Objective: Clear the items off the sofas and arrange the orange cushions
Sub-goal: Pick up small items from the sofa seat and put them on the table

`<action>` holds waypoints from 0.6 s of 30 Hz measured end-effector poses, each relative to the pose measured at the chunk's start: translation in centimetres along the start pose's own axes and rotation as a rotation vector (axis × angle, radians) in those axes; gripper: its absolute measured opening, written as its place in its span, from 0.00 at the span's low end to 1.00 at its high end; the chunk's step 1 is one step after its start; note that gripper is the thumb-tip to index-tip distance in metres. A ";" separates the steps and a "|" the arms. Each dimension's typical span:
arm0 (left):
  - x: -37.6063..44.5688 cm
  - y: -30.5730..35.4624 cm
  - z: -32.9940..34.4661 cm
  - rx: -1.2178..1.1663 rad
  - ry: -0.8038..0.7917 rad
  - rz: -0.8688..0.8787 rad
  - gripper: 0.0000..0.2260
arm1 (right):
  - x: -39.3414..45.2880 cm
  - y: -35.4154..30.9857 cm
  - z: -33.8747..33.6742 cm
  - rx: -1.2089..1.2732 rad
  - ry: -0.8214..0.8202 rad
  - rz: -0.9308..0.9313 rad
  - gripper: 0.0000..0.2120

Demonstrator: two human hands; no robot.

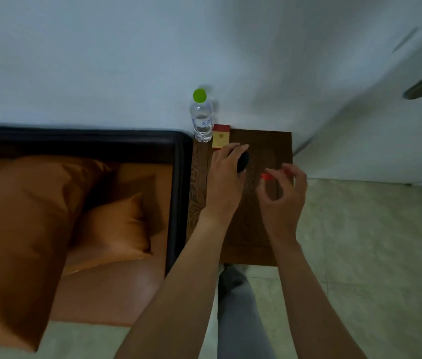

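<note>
My left hand [226, 172] is over the dark wooden side table [261, 237], closed on a small black object [243, 161]. My right hand [283, 189] is just to its right, its fingertips pinching a small red item [267, 176] above the tabletop. The sofa [176, 177] at the left has a dark frame and an orange seat. A large orange cushion [15, 229] lies across the seat's left. A smaller orange cushion [116, 229] lies beside it, near the arm.
A water bottle [200, 120] with a green cap stands at the table's far left corner, next to a red and yellow box [220, 138]. A white wall runs behind. Pale tiled floor [360, 255] lies to the right, and my grey trouser leg [238, 320] is below the table.
</note>
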State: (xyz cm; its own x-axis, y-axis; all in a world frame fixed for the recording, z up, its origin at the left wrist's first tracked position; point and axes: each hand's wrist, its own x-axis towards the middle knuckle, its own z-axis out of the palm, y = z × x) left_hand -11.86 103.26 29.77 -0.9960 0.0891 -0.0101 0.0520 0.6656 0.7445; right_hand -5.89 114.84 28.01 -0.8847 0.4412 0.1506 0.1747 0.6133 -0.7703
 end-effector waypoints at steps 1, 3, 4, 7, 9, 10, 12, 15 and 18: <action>1.0 -0.6 1.3 -0.001 0.001 -0.016 0.28 | 1.3 1.2 0.9 0.010 -0.012 0.005 0.13; 2.6 -1.8 4.1 0.006 0.003 -0.038 0.28 | 3.4 3.6 2.6 0.023 -0.030 0.018 0.13; 3.3 -2.5 5.5 0.012 0.002 -0.047 0.27 | 4.4 4.7 3.6 0.029 -0.039 0.023 0.13; 5.2 -4.9 9.7 0.017 -0.004 -0.089 0.26 | 5.9 7.8 6.4 0.022 -0.079 0.046 0.13; 6.6 -6.5 12.0 0.027 0.011 -0.067 0.25 | 6.8 9.8 8.2 0.034 -0.102 0.027 0.14; 7.4 -7.3 13.1 0.040 0.023 -0.042 0.25 | 7.2 10.8 9.1 0.041 -0.107 0.017 0.13; 9.0 -8.6 14.7 0.072 0.033 0.002 0.25 | 8.1 12.7 10.6 0.051 -0.102 0.008 0.13; 11.3 -10.5 16.0 0.119 0.034 0.021 0.27 | 8.9 14.5 12.1 0.066 -0.064 0.008 0.14; 13.0 -11.9 16.4 0.256 0.067 0.033 0.27 | 9.9 15.8 13.2 0.072 -0.051 -0.006 0.14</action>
State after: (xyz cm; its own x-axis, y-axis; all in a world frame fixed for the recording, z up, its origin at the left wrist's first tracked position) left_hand -24.25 108.67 9.85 -0.9956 0.0702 0.0625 0.0930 0.8298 0.5503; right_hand -17.54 120.24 9.19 -0.9070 0.4023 0.1247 0.1396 0.5666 -0.8121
